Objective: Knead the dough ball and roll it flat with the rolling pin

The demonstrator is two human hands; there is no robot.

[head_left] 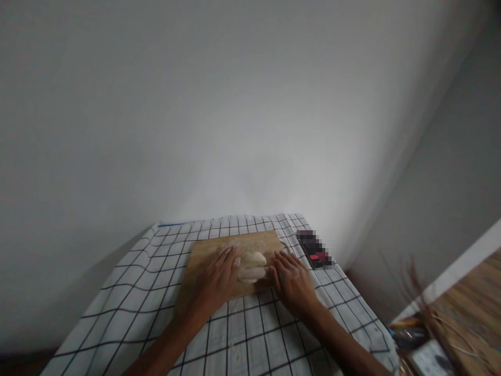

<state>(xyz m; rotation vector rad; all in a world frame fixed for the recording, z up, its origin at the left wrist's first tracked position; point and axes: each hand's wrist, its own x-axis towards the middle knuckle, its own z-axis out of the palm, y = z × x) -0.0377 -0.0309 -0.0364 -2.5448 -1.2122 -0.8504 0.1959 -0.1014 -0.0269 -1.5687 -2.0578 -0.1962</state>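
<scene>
Pale dough (252, 265) lies on a floured wooden board (198, 261), with a crease across it that makes an upper and a lower lobe. To its left, my left hand (219, 274) rests over the board, fingers stretched forward and whitened with flour, the thumb at the dough's edge. On the other side, my right hand (291, 279) has its fingers stretched out near the board's right edge, with its thumb side close to the dough's lower lobe. Whether that thumb presses on the dough I cannot tell. Neither hand is wrapped round anything.
A black-and-white checked cloth (136, 292) covers the table. Beyond the board's right side lies a dark, partly blurred flat object (315, 250) with a red patch. A pale wall (235, 130) rises behind the table. Clutter (426, 350) stands low at the right, by a wooden floor.
</scene>
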